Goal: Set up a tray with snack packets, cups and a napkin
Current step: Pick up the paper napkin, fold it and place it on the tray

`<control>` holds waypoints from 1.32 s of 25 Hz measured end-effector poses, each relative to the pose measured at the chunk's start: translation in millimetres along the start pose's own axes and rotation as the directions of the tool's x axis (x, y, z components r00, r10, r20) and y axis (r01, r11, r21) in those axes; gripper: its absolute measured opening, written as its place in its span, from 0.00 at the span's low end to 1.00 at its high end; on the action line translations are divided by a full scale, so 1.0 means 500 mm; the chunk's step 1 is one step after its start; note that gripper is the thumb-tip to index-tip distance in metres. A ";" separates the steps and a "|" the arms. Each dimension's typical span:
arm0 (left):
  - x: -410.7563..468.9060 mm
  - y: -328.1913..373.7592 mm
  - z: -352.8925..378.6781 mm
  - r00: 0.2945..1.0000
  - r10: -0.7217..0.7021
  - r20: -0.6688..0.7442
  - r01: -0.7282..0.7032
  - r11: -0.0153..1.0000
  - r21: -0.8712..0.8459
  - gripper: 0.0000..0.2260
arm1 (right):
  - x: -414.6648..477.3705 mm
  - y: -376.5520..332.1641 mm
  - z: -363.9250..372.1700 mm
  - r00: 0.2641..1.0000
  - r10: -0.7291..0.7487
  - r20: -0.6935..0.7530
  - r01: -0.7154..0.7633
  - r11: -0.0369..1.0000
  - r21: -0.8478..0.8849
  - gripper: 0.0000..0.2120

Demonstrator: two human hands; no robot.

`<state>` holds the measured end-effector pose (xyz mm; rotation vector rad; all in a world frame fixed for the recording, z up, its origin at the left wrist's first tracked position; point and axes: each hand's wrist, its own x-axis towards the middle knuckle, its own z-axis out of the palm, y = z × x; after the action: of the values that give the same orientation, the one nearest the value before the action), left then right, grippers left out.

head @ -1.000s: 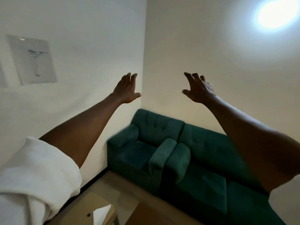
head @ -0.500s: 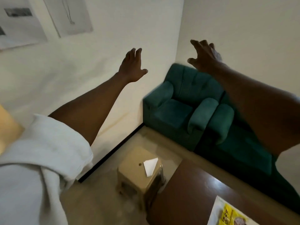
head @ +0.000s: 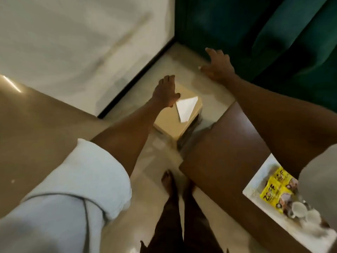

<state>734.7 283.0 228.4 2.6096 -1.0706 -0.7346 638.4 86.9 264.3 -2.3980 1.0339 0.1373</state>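
Observation:
A folded white napkin (head: 186,109) lies on a small beige stool (head: 171,127) on the floor ahead. My left hand (head: 166,93) is stretched out above the stool, just left of the napkin, fingers apart and holding nothing. My right hand (head: 218,65) is raised further off, spread open and empty, in front of the green sofa. At the lower right a white tray (head: 255,183) rests on the brown table (head: 218,161). It carries yellow snack packets (head: 275,190) and white cups (head: 300,210).
A green sofa (head: 273,33) fills the top right. A white wall (head: 73,42) with a dark skirting runs along the left. A tan surface (head: 36,134) lies at the left. My bare feet (head: 169,181) stand on the tiled floor beside the table.
The view has swung down from the wall and sofa to the floor, stool and table. Both outstretched hands have come down with it, the left now over the stool by the napkin.

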 end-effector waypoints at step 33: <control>0.069 -0.060 0.331 0.848 -0.437 0.299 0.511 0.527 -0.679 0.28 | -0.025 0.148 0.405 0.824 0.506 0.257 -0.456 0.320 0.831 0.07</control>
<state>686.1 276.8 63.8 2.0960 0.0491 -1.1201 599.9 153.7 62.7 -1.0906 1.3824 -0.2189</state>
